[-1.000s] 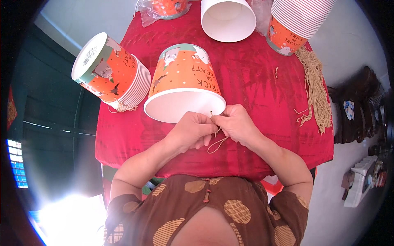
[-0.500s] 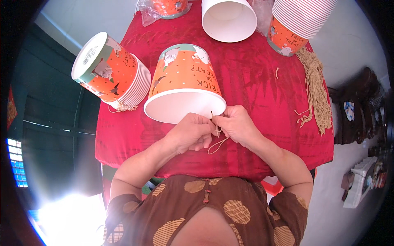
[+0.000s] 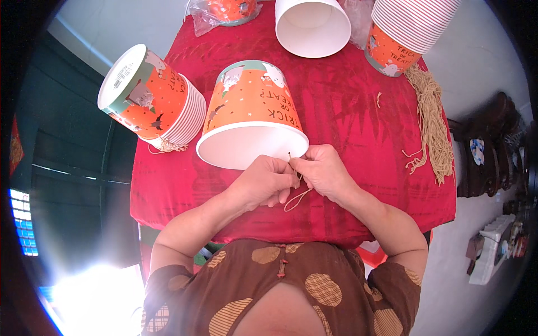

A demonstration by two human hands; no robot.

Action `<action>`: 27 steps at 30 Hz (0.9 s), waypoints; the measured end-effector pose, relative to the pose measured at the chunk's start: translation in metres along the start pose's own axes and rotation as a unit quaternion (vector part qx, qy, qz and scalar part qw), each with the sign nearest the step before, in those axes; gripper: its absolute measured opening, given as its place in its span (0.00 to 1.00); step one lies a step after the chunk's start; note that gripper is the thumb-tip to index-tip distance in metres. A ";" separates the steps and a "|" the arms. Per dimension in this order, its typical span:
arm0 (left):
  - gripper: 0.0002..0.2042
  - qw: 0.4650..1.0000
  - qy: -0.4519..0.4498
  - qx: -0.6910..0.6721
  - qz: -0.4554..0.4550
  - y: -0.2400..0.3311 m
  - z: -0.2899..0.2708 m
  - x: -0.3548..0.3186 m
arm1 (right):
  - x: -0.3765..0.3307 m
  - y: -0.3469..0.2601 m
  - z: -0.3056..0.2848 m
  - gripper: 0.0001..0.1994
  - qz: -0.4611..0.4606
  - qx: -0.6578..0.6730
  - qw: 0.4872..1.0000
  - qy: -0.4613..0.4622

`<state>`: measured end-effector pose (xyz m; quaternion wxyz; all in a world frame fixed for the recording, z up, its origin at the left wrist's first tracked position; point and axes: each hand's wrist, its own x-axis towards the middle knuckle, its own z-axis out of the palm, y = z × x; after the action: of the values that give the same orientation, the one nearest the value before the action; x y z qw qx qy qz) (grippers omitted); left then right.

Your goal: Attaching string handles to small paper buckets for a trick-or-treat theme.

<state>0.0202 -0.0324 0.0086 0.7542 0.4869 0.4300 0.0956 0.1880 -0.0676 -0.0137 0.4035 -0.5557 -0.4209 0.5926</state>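
An orange paper bucket (image 3: pixel 252 112) with cartoon prints lies on its side on the red tablecloth (image 3: pixel 358 129), its white open mouth facing me. My left hand (image 3: pixel 263 180) and my right hand (image 3: pixel 322 171) meet just below its rim. Both pinch a thin tan string (image 3: pixel 297 197) that loops down between them, with one short end sticking up by the rim. The fingertips hide where the string meets the bucket.
A stack of nested orange buckets (image 3: pixel 151 98) lies on its side at the left. Another stack (image 3: pixel 406 31) stands at the back right, with a white bucket (image 3: pixel 311 25) beside it. A bundle of tan strings (image 3: pixel 431 123) lies along the right edge.
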 end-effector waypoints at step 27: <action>0.09 0.988 0.107 -0.056 0.099 0.006 -0.008 0.007 | -0.017 -0.004 0.001 0.13 -0.253 -0.138 0.954 0.084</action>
<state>0.0204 -0.0202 0.0085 0.7166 0.4713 0.4517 0.2456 0.1875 -0.0829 -0.0046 0.4936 -0.5289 -0.5900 0.3584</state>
